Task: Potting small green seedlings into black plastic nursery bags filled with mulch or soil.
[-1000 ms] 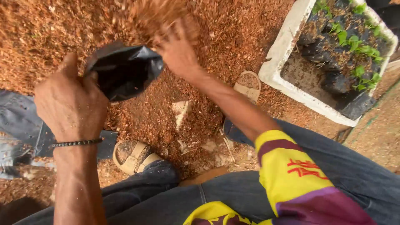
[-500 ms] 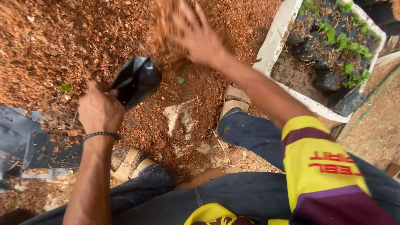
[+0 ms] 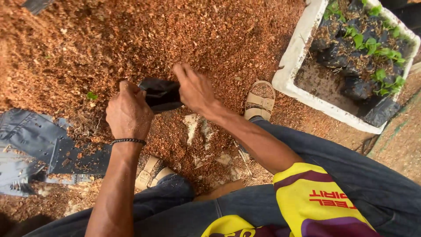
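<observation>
A small black plastic bag (image 3: 161, 93) rests on a heap of reddish-brown sawdust-like soil (image 3: 131, 39). My left hand (image 3: 128, 112), with a dark bead bracelet at the wrist, grips the bag's left edge. My right hand (image 3: 195, 90) lies on the bag's right side, fingers bent over its mouth. The bag's inside is hidden by both hands.
A white foam box (image 3: 293, 72) at the upper right holds several black bags with green seedlings (image 3: 368, 44). A stack of flat grey-black bags (image 3: 30, 145) lies at the left. My sandalled feet (image 3: 259, 100) rest on the soil.
My right hand has come down from the soil heap onto the bag's mouth. The bag has dropped lower and sits between both hands.
</observation>
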